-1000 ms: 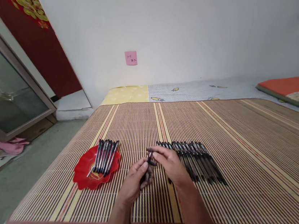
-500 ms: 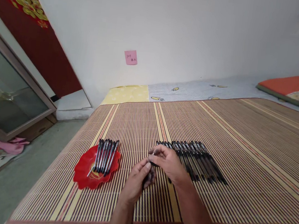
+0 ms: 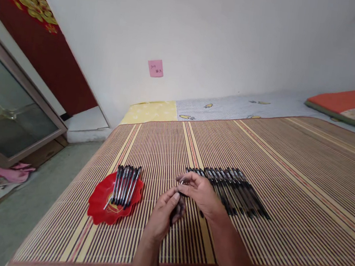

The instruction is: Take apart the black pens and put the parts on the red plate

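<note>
My left hand [image 3: 161, 215] and my right hand [image 3: 200, 193] meet above the mat, fingertips pinched together. Between them is a dark pen [image 3: 172, 218], mostly covered by the fingers. My left hand is closed around its lower part, while the right pinches its upper end. Beside and behind my right hand lies a row of black pens [image 3: 238, 192], side by side. To the left, several clear-barrelled pens [image 3: 125, 186] with black ends rest across a red scalloped dish [image 3: 97, 205]. A thin white stick [image 3: 107, 203] also lies in the dish.
A striped bamboo mat [image 3: 159, 148] covers the bed. Folded orange bedding [image 3: 346, 102] lies at the far right. A white wall [image 3: 227, 40] with a pink note [image 3: 155, 68] stands behind. At left are the floor [image 3: 80, 160] and a glass-panelled cabinet [image 3: 11, 117].
Almost nothing differs. Both hands keep the same pinch, with only a slight shift of the fingers. The pens and dish have stayed in place.
</note>
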`<state>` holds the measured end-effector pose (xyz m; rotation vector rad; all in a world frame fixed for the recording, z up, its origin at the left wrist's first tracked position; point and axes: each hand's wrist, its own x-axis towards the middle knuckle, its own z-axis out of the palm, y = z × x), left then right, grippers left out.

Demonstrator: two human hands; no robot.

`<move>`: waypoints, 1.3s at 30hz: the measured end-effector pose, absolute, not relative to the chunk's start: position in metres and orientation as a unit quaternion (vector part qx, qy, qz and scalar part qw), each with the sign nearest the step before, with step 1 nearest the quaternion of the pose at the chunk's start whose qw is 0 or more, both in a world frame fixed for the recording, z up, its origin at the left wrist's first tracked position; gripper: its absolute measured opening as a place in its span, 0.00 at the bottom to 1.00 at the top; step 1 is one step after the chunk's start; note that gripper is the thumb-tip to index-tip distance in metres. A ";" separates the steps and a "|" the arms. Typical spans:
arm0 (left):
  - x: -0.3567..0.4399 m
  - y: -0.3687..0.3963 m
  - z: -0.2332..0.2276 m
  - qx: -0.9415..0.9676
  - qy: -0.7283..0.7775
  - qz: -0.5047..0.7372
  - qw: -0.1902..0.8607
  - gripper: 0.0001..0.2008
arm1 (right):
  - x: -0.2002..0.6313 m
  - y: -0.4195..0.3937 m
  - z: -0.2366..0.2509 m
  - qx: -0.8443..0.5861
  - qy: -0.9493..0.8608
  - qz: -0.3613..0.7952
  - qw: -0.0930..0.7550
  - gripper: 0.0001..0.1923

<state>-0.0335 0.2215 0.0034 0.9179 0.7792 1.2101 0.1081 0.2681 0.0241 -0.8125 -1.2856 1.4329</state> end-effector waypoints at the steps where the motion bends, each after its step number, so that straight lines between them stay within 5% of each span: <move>1: -0.034 0.221 0.004 0.402 0.347 0.537 0.656 0.15 | 0.109 0.268 0.024 -0.336 -0.537 0.594 0.496 0.14; 39: -0.033 0.221 0.003 0.414 0.351 0.541 0.642 0.13 | 0.108 0.268 0.025 -0.342 -0.524 0.596 0.503 0.10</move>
